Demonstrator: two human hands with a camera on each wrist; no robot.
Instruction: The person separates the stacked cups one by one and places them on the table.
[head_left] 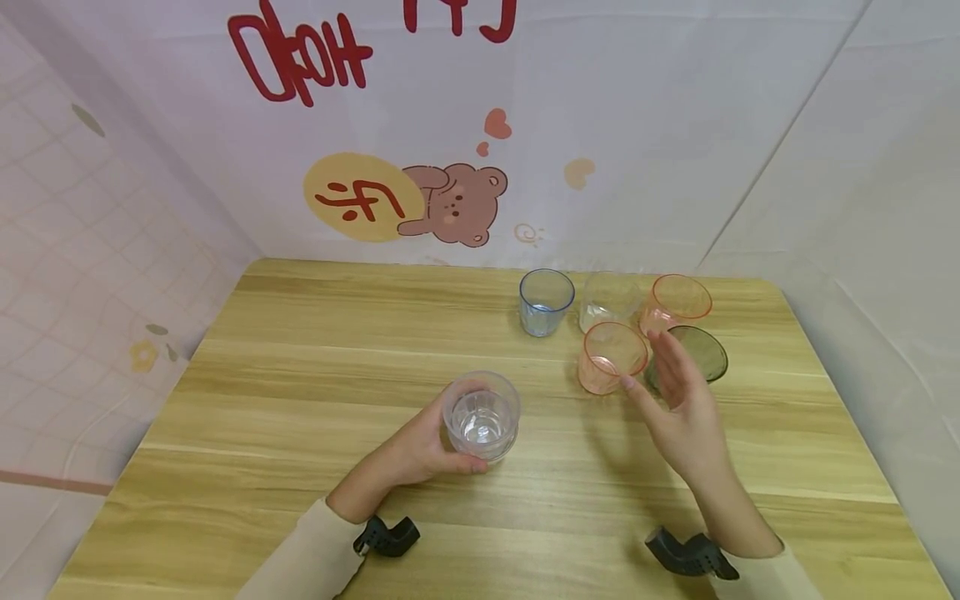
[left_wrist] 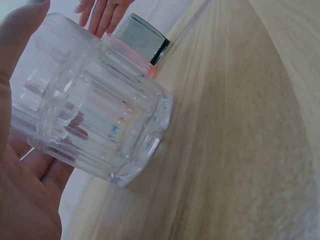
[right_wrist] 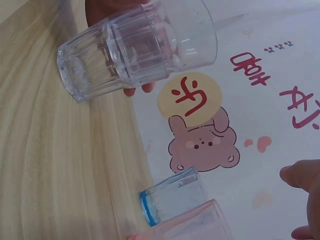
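Two clear cups [head_left: 482, 421], one nested in the other, are gripped by my left hand [head_left: 429, 446], its thumb in front and fingers behind. In the left wrist view their fluted base is tilted close to the wooden table. My right hand [head_left: 688, 429] has its fingers extended beside the front orange cup [head_left: 597, 377] and the dark green cup [head_left: 708, 358], which it partly hides in the head view. Its thumb tip overlaps the orange cup's rim there; whether it touches, I cannot tell. The right wrist view shows nothing between thumb and fingers [right_wrist: 306, 232].
Behind these stand a blue-rimmed cup [head_left: 542, 323], another clear cup [head_left: 600, 315] and a second orange cup [head_left: 684, 298], close together near the back edge of the wooden table [head_left: 337, 333]. White printed cloth [head_left: 637, 100] hangs behind the table and along its sides.
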